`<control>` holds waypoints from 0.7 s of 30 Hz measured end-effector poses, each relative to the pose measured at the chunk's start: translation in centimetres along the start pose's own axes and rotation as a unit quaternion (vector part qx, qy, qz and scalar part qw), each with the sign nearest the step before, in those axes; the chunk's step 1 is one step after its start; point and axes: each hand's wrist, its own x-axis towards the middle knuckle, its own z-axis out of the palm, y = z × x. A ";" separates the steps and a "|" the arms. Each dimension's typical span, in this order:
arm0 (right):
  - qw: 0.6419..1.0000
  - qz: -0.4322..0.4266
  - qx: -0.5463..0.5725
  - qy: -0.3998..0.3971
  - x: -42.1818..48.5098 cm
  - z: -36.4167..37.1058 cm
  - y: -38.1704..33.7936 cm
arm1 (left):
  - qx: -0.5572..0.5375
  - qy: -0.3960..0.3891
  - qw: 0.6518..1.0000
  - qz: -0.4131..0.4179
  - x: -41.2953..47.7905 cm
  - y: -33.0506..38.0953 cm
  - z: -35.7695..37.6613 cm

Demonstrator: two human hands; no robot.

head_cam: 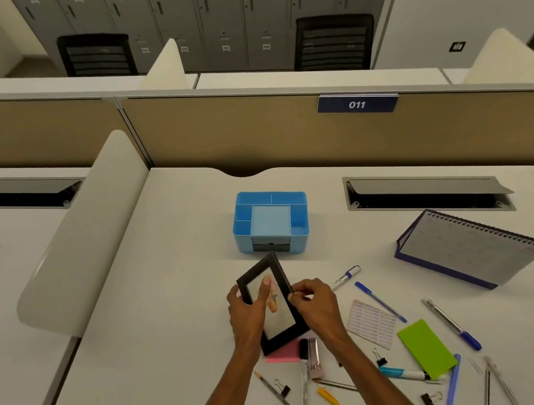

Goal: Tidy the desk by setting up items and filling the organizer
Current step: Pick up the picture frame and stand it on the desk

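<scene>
L hand [251, 314] grips frame [281, 321], R hand [313, 304] pinches its edge; a slip cd drop it onto tabletop [159, 322].

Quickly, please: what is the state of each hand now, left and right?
Left hand: holds the black picture frame by its left side, thumb on the glass.
Right hand: pinches the frame's right edge.

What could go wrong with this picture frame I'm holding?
The black rectangular picture frame is gripped by the left hand and pinched at one edge by the right hand; a slip could drop it onto the pink sticky-note pad beneath. The left thumb lies across the glass and may smudge it.
</scene>
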 end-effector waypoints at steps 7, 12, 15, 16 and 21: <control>0.995 -0.093 -0.026 0.000 -2.2 -0.7 -1.7 | -0.052 -0.060 0.997 0.022 -2.1 1.7 1.1; 0.974 -0.181 -0.128 0.041 -4.9 -0.8 -2.0 | -0.085 -0.116 0.989 0.009 -2.9 2.4 1.6; 0.943 -0.229 -0.223 0.090 -6.0 -1.2 -1.3 | -0.065 -0.145 0.987 -0.002 -3.8 2.4 2.4; 0.929 -0.249 -0.254 0.098 -6.3 -1.3 -1.0 | -0.055 -0.139 0.989 0.003 -4.1 2.3 2.7; 0.880 -0.294 -0.358 0.105 -7.9 -1.7 0.3 | -0.074 -0.086 0.993 0.028 -6.3 1.5 3.9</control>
